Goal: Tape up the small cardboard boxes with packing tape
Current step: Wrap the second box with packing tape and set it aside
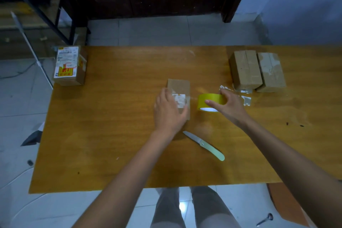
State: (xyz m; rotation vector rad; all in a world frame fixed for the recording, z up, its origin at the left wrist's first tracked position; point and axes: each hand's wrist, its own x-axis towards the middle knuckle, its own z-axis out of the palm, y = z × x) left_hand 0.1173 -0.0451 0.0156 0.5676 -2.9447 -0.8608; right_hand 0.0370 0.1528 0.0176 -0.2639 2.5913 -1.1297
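— Four boxes on my feed. What's under the hands?

— My left hand (169, 111) lies on the middle box (179, 89), fingers nearly straight, thumb along the near right edge; it covers the near half. I can't tell whether the flaps are sealed.

— And the tape?

— Just right of that box, the tape roll (211, 101) stands on the table (114, 135), my right hand (228, 104) gripping it, thumb across the front. Any pulled strip is too faint to see.

— Others?

— Two boxes (256, 70) far right, touching. Labelled box (69, 65) at the left corner, print unreadable. Knife (204, 145) lies near me.
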